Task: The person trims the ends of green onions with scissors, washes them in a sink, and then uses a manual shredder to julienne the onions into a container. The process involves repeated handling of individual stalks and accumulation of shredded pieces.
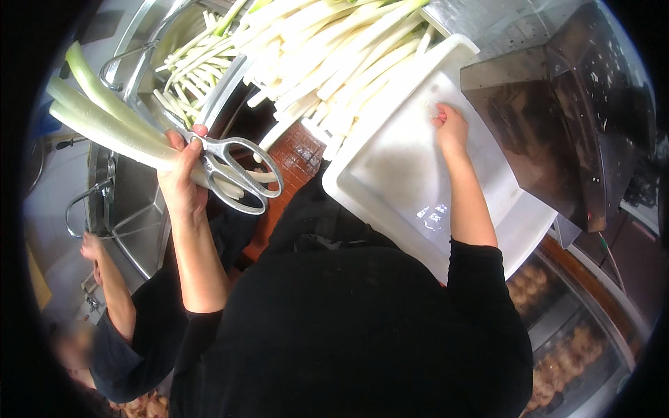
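My left hand (183,175) grips several thick pale green-white stalks (115,125), which look like leeks or large scallions, together with metal kitchen scissors (238,172) whose handle loops point right. My right hand (450,125) is over the inside of a white plastic tub (392,172), its fingers curled near the far end; some thin pale strands show at the fingertips, and whether they are gripped is unclear. A large pile of long white stalks (334,57) lies beyond and left of the tub, some ends hanging over an edge. More thin stalks (196,73) fill a metal sink behind the scissors.
A co-worker (136,324) in dark clothes stands at the left by a steel sink (138,209) with a curved tap. A dark metal box-like unit (543,136) stands right of the tub. Trays of brownish food (564,360) lie at lower right. Red-brown tiled floor (292,162) shows between.
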### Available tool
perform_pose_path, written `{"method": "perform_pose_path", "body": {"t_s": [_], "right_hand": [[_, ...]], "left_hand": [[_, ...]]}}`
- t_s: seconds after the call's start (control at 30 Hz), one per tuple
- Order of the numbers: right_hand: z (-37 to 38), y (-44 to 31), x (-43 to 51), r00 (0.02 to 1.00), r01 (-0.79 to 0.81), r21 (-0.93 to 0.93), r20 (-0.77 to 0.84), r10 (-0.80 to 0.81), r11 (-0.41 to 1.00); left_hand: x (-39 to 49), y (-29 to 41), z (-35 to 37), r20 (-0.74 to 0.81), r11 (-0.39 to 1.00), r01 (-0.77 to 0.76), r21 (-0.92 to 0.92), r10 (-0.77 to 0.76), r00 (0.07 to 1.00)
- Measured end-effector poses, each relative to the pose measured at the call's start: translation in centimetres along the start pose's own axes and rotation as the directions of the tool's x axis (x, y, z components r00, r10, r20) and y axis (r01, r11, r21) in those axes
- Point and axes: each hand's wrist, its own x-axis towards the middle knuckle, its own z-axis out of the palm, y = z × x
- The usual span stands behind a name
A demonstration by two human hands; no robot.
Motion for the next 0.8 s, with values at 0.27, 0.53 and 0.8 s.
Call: {"method": "perform_pose_path", "body": {"t_s": [0.27,0.53,0.8], "right_hand": [[-1.0,2.2,3.5,0.951,0.303,-0.076,-0.043,-0.307,0.95],[-0.7,0.9,3.3,0.842,0.43,0.161,0.284,-0.458,0.889],[-0.5,0.1,2.8,0.879,0.328,0.187,0.298,-0.371,0.926]], "left_hand": [[-0.1,0.7,-0.6,0.027,0.998,-0.058,0.027,0.057,0.998],[-0.4,0.4,-0.4,0.031,0.999,-0.03,-0.013,0.03,0.999],[-1.0,1.0,0.3,0.041,0.998,-0.054,0.026,0.053,0.998]]}}
